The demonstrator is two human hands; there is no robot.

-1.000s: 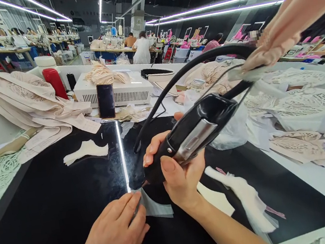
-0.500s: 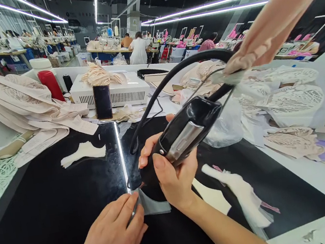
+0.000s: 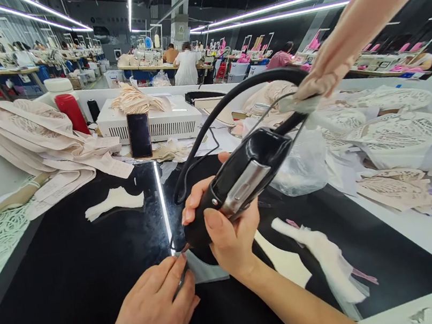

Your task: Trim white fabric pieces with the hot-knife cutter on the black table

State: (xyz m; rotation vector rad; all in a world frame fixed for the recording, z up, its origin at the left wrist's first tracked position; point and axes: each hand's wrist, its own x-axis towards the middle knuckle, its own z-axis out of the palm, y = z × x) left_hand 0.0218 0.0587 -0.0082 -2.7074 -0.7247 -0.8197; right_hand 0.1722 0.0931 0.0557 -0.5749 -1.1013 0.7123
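My right hand (image 3: 231,235) is wrapped round a black corded hand tool (image 3: 242,174) with a metal lever along its side. The tool tilts down to the left, and its narrow tip is close to my left fingertips. My left hand (image 3: 156,306) rests low on the black work surface (image 3: 57,294), fingers pressed together at the left end of a sheer grey fabric piece (image 3: 210,272). The tool and my right hand cover part of that fabric. Just right of my right wrist lies a cream cut piece (image 3: 285,260).
A thick black cable (image 3: 226,95) loops from the tool to a hanging beige fabric strip (image 3: 374,24). White fabric (image 3: 323,254) lies right, a small cream piece (image 3: 114,201) left. Behind stand a phone (image 3: 139,134) and a white vented box (image 3: 185,118). Lace pieces (image 3: 394,132) pile up right.
The view has shifted slightly, so the background sits a little further right. The tool's tip has edged left, nearer my left fingertips. Both hands keep their holds.
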